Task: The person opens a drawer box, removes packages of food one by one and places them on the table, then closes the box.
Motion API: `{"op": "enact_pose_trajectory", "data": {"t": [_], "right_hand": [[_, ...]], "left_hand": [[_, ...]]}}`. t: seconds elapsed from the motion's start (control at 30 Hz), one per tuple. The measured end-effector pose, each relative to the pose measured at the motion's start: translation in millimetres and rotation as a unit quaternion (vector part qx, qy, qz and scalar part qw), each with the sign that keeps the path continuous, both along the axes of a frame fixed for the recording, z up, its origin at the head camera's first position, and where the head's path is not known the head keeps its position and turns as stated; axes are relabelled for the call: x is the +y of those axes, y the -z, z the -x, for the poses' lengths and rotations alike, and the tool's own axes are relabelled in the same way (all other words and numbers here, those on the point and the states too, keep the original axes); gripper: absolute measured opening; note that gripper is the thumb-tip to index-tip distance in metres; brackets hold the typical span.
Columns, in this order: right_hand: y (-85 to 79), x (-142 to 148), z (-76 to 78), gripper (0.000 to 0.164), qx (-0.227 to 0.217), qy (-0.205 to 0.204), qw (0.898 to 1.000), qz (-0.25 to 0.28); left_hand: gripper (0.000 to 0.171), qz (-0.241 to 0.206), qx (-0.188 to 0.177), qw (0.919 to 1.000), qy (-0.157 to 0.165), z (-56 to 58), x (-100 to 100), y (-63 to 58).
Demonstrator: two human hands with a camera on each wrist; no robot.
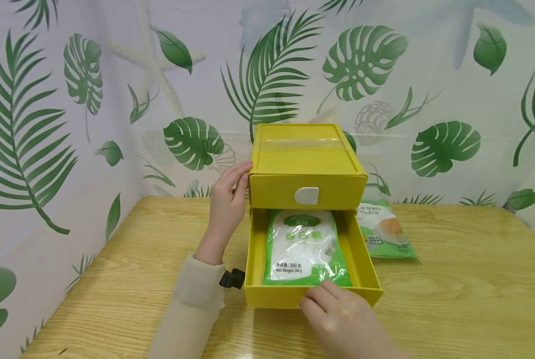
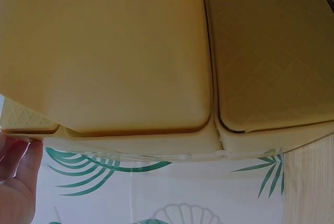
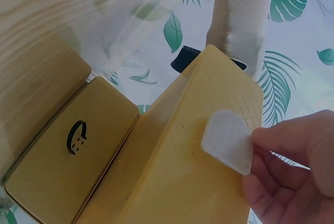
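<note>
A yellow two-drawer box stands on the table, its lower drawer pulled out toward me. Flat inside that drawer lies a white and green bag marked 300 g. My left hand touches the left side of the upper tier, fingers fairly straight. At the drawer's front is my right hand, its fingers curled at the rim. In the right wrist view its thumb and fingers pinch the edge of the drawer's white pull tab. The upper drawer, with its own white tab, is closed.
A second green and white bag, printed with STARCH, lies on the table right of the box. Behind stands a leaf-patterned cloth backdrop. Clear tape runs across the box top.
</note>
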State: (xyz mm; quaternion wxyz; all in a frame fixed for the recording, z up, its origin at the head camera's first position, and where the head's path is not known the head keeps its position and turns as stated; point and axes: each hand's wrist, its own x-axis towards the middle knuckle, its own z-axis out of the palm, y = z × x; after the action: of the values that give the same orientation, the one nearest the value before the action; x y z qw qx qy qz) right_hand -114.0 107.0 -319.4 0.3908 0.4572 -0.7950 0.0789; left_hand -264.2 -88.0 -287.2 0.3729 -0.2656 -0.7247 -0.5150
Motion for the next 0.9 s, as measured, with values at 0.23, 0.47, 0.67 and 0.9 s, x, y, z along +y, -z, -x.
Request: {"op": "enact_pose_trajectory", "data": {"t": [0.23, 0.47, 0.67, 0.9], "right_hand": [[-7.0, 2.9, 0.8, 0.041, -0.033, -0.038, 0.998, 0.036], [-20.9, 6.3, 5.2, 0.037, -0.04, -0.031, 0.995, 0.082], [-30.9, 12.8, 15.5, 0.038, -0.056, -0.025, 0.994, 0.091], [-35.3, 17.8, 30.4, 0.039, -0.028, -0.023, 0.995, 0.09]], "left_hand": [[0.022, 0.002, 0.001, 1.0, -0.004, 0.1, -0.1, 0.0], [0.022, 0.003, 0.003, 1.0, -0.007, 1.0, 0.3, 0.7], [0.022, 0.003, 0.005, 1.0, -0.007, 2.0, 0.4, 1.7], [0.022, -0.002, 0.004, 1.0, -0.002, 0.6, 0.6, 0.1]]}}
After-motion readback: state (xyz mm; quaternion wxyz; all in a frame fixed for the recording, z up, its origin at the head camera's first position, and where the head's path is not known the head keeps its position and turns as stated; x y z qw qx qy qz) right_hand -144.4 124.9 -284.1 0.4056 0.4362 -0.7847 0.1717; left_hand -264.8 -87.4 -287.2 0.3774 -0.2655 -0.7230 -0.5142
